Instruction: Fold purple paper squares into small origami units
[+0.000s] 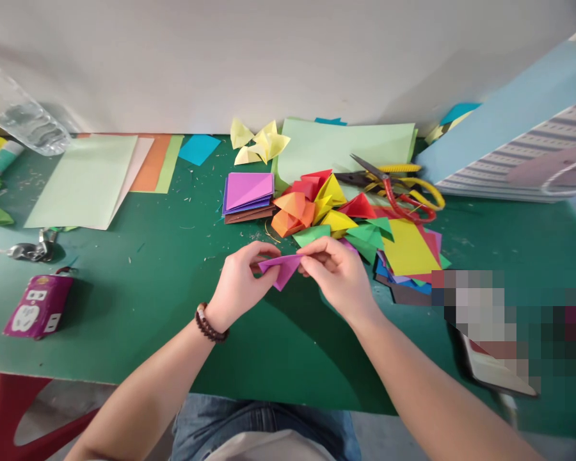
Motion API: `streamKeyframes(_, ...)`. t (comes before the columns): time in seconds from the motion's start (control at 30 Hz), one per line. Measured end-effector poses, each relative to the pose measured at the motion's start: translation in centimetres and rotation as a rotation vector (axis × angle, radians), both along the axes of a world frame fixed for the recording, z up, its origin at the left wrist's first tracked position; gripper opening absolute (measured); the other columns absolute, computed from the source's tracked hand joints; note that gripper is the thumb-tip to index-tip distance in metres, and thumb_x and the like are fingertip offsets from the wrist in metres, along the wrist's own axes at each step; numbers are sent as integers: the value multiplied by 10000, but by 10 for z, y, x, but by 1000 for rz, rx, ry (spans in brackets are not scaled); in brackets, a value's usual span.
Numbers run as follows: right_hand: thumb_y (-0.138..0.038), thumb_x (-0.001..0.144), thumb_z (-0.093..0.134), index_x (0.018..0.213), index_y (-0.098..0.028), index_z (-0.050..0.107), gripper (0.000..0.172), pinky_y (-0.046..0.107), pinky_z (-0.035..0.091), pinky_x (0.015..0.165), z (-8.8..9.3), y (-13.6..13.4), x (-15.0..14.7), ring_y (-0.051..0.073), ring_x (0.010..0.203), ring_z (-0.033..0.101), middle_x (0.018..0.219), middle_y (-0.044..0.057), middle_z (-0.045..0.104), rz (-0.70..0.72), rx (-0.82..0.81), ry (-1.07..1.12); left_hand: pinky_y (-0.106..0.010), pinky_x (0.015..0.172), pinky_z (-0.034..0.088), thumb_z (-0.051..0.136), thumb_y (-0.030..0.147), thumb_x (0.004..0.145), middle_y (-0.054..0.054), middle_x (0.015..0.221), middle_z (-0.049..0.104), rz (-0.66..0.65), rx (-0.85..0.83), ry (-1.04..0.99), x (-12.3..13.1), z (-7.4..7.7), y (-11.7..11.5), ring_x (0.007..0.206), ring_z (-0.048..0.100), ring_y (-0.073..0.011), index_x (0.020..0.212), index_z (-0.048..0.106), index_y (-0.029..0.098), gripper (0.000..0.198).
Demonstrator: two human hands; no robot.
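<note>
A purple paper triangle is pinched between my left hand and my right hand, held above the green tabletop. Just beyond my right hand lies a heap of folded origami pieces in red, orange, yellow and green. A stack of coloured paper squares lies to its right. A pile of pink and purple squares sits ahead of my left hand. A beaded bracelet circles my left wrist.
Yellow-handled scissors lie on pale green paper at the back. Paper sheets and a plastic bottle are at the left, with a purple power strip near the front. A wall rises behind the table, and a patterned board leans at right.
</note>
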State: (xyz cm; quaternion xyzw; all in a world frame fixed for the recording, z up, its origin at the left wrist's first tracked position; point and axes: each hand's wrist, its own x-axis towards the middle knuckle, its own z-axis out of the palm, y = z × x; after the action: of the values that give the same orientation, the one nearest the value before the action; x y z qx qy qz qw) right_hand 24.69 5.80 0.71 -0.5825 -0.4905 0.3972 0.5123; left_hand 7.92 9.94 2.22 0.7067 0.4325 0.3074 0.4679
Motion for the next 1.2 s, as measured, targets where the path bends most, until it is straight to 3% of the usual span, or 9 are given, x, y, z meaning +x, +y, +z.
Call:
streamKeyframes(0.2, -157, 801, 602, 840, -222, 596, 76, 252, 531, 605, 2, -6, -11, 125, 661, 612, 779, -9, 632, 60, 173, -235, -221, 660, 516, 514, 2, 671, -1, 805, 693, 68, -70, -52, -1, -5, 1, 716, 657, -127, 834, 649, 173, 271)
streamKeyframes(0.4, -106, 834, 585, 887, -242, 608, 148, 281, 541, 653, 0, -6, -12, 145, 752, 635, 812, 2, 645, 99, 457, -416, -256, 698, 551, 636, 88, 698, -18, 839, 706, 146, -277, -422, -1, -3, 3, 768, 665, -146, 804, 684, 171, 143)
streamKeyframes(0.53, -114, 854, 588, 1041, -268, 622, 244, 313, 567, 729, -1, -7, -15, 161, 864, 659, 947, 28, 666, 115, 547, -514, -278, 772, 544, 681, 127, 721, -33, 862, 719, 125, -199, -466, 0, -3, 3, 830, 670, -160, 757, 700, 174, 62)
streamKeyframes(0.7, -83, 832, 632, 1000, -282, 672, 263, 280, 572, 704, 1, -7, -9, 147, 805, 679, 907, 15, 690, -95, 697, -633, -277, 817, 520, 783, 184, 686, -40, 1002, 686, 163, -226, -468, 2, -5, 2, 917, 637, -156, 947, 669, 189, 285)
streamKeyframes(0.77, -82, 810, 663, 989, -288, 684, 274, 290, 577, 709, 1, -5, -2, 156, 798, 684, 907, 16, 699, -218, 753, -692, -238, 738, 508, 815, 219, 665, -14, 900, 660, 154, -348, -483, 2, -4, 2, 810, 618, -117, 894, 635, 175, 295)
streamKeyframes(0.87, -127, 821, 664, 968, -307, 701, 235, 322, 591, 715, 0, -5, 5, 173, 796, 689, 945, 29, 701, -310, 741, -752, -204, 605, 461, 812, 269, 681, 12, 745, 602, -71, -686, -537, 3, -3, -1, 622, 545, -64, 791, 623, 142, 253)
streamKeyframes(0.93, -155, 841, 639, 971, -319, 706, 220, 344, 604, 725, -2, -6, 4, 183, 810, 692, 992, 41, 696, -275, 691, -759, -207, 609, 458, 816, 291, 680, 7, 748, 609, -169, -842, -624, 4, -3, -1, 621, 546, -65, 857, 655, 141, 283)
streamKeyframes(1.1, -209, 854, 626, 1057, -316, 687, 237, 399, 593, 848, -6, -8, -4, 234, 1029, 658, 1190, 61, 645, -21, 599, -736, -236, 696, 483, 787, 364, 707, 2, 712, 616, 20, -902, -781, 3, -8, 3, 665, 574, -89, 804, 672, 153, 260)
streamKeyframes(1.2, -247, 837, 659, 1159, -310, 634, 329, 444, 550, 920, -2, -7, -5, 258, 1083, 627, 1186, 72, 637, 7, 574, -647, -234, 691, 471, 767, 344, 721, 5, 696, 620, 88, -851, -741, 2, -9, 6, 648, 562, -84, 753, 669, 151, 219)
